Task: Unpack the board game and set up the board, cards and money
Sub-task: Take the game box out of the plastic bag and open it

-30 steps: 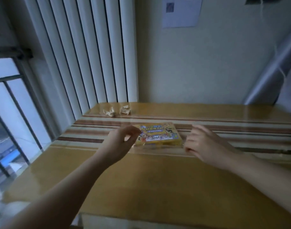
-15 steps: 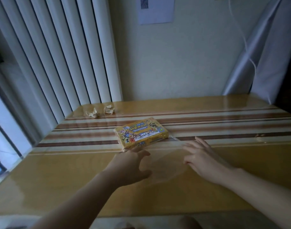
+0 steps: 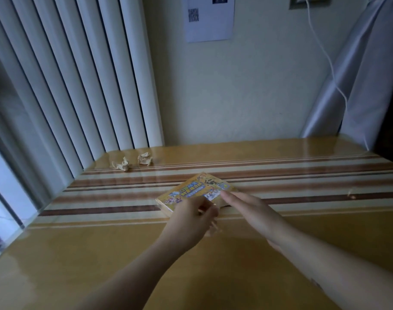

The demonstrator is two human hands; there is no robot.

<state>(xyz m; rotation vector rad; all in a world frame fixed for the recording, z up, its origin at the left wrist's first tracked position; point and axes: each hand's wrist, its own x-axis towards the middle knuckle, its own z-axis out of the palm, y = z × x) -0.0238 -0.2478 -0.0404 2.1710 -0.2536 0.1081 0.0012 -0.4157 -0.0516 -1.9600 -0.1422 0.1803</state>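
Big glossy yellow-brown wooden table [image 3: 97, 253] w/ a band of brown and cream stripes across it. White vertical blinds [image 3: 79, 74] run along its left side, pale wall behind. Two bare forearms reach in from the near edge.

R hand [image 3: 251, 209] is relaxed, fingers straight and close together. Its index fingertip [image 3: 225, 193] touches the lid of the flat yellow cardboard game box [image 3: 191, 193], toward the right end. L hand [image 3: 191, 222] is bunched, fingers curled in, thumb and forefinger nipped together right at the box's near long edge. Whether it nips box or wrapping I can't tell, too dim.

Half a sec ago both hands were on bare wood short of the box, L hand loosely spread, R hand palm down, w/ a clear film betw. them. Now they've gone fwd to the box and the L hand has closed up.

The box lies flat on the striped band as before, askew, picture side up, just beyond the L knuckles and under the R fingertip. A small crumpled tan paper scrap [image 3: 121, 164] and a second scrap [image 3: 144, 158] sit near the far left corner, well apart from the box.
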